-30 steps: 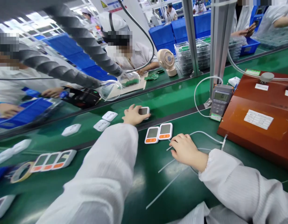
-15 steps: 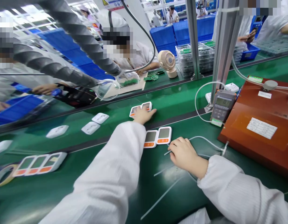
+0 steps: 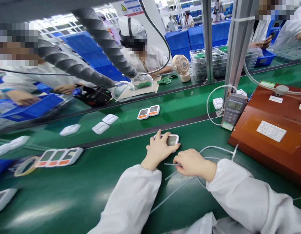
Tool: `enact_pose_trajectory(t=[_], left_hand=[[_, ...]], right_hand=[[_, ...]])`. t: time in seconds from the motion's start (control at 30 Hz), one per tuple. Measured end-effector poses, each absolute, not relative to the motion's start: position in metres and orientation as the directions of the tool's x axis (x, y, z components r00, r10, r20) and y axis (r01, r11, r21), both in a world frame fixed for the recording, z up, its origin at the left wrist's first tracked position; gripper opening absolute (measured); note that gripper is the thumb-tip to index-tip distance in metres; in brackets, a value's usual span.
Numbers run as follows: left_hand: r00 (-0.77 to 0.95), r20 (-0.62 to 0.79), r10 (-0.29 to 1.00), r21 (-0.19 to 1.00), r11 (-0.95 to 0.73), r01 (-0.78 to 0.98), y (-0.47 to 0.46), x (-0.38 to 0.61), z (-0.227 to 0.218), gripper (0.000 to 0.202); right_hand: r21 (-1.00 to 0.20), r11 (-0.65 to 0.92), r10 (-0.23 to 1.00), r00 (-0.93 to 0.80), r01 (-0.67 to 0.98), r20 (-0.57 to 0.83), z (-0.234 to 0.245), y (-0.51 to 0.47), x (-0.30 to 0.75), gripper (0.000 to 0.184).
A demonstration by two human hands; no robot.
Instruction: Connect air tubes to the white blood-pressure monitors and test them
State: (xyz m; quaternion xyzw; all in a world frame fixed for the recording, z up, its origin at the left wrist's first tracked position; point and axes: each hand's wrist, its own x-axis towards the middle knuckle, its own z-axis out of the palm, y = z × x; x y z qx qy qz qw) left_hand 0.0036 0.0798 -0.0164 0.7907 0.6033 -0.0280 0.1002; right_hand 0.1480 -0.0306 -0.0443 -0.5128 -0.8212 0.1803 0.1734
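Observation:
My left hand lies palm down with spread fingers over a pair of small white devices with grey screens, covering most of the left one. Just to its right, my right hand is closed around a thin clear tube, whose end pokes out past the fingers. More thin tubing runs beneath that hand over the green bench. Farther off, two devices with orange strips lie side by side on the green belt.
At right stand a brown box and a grey handheld meter against a metal post. Three white devices sit at left near a tape roll. Co-workers sit across the belt, beyond a small fan.
My left hand has left the two devices on the belt and come back onto the nearer pair. The right hand stays near the same spot with the tube. The view has shifted slightly.

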Motion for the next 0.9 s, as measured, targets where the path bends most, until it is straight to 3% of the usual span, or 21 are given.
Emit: enact_pose_trajectory(t=[0.1, 0.23, 0.37, 0.47, 0.63, 0.77, 0.9], left_hand=[[0.310, -0.102, 0.945, 0.135, -0.296, 0.946, 0.092, 0.006, -0.013, 0.075], [0.285, 0.024, 0.958, 0.189, -0.285, 0.940, 0.146, 0.021, -0.010, 0.075], [0.216, 0.026, 0.976, 0.264, -0.215, 0.940, 0.221, 0.045, -0.010, 0.078], [0.170, 0.035, 0.985, 0.261, -0.173, 0.950, 0.261, 0.061, -0.015, 0.080], [0.070, 0.177, 0.982, 0.246, -0.112, 0.963, 0.287, 0.067, -0.040, 0.078], [0.020, 0.169, 0.985, 0.285, -0.068, 0.956, 0.294, 0.060, -0.057, 0.073], [0.090, 0.150, 0.985, 0.292, -0.131, 0.947, 0.291, 0.046, -0.056, 0.075]], right_hand=[[-0.469, 0.417, 0.902, -0.418, 0.778, 0.110, -0.045, -0.030, 0.148, 0.019], [-0.476, 0.414, 0.903, -0.415, 0.776, 0.109, -0.045, -0.030, 0.147, 0.018], [-0.479, 0.408, 0.906, -0.408, 0.778, 0.110, -0.045, -0.029, 0.147, 0.016], [-0.470, 0.416, 0.902, -0.418, 0.778, 0.106, -0.044, -0.028, 0.147, 0.017], [-0.478, 0.413, 0.904, -0.412, 0.775, 0.112, -0.044, -0.029, 0.146, 0.016], [-0.495, 0.396, 0.912, -0.394, 0.774, 0.112, -0.044, -0.029, 0.146, 0.014], [-0.499, 0.376, 0.918, -0.388, 0.781, 0.085, -0.042, -0.030, 0.147, 0.012]])
